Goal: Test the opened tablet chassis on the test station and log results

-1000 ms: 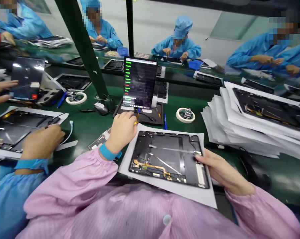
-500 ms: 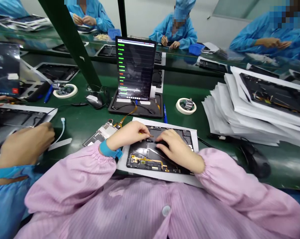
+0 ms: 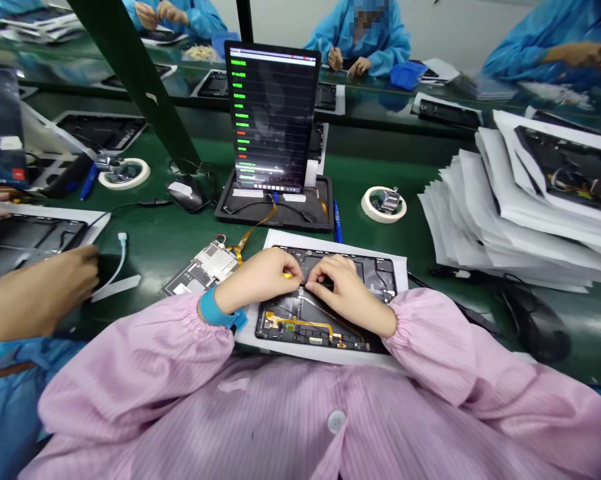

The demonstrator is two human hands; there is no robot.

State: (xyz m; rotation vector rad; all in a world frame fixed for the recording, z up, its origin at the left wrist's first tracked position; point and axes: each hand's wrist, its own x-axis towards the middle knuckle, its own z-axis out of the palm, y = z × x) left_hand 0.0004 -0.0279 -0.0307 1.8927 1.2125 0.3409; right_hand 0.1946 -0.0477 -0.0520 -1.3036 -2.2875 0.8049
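In front of me an opened tablet housing (image 3: 280, 320) lies on white sheets (image 3: 248, 333), with orange flex cables (image 3: 300, 323) along its near edge. My left hand (image 3: 268, 273), with a blue strap at the wrist, rests over the housing's upper left. Its thumb and fingers are pinched together; what is between them is too small to make out. My right hand (image 3: 343, 290) is beside it, thumb and fingertips also pinched low over the middle of the housing, the fingertips of both hands nearly meeting. A circuit board (image 3: 205, 263) lies to the left.
A lit tablet screen (image 3: 273, 120) stands in a black tray (image 3: 300, 217). A tape roll (image 3: 383, 203), a blue pen (image 3: 338, 223) and a paper stack (image 3: 460, 213) lie right of it. A computer mouse (image 3: 535, 323) sits far right. A co-worker's hand (image 3: 50, 287) is at left.
My right hand has come closer to my left; its thumb and fingers have drawn together into a pinch. My left hand stays over the same part of the housing. The camera view has shifted slightly.
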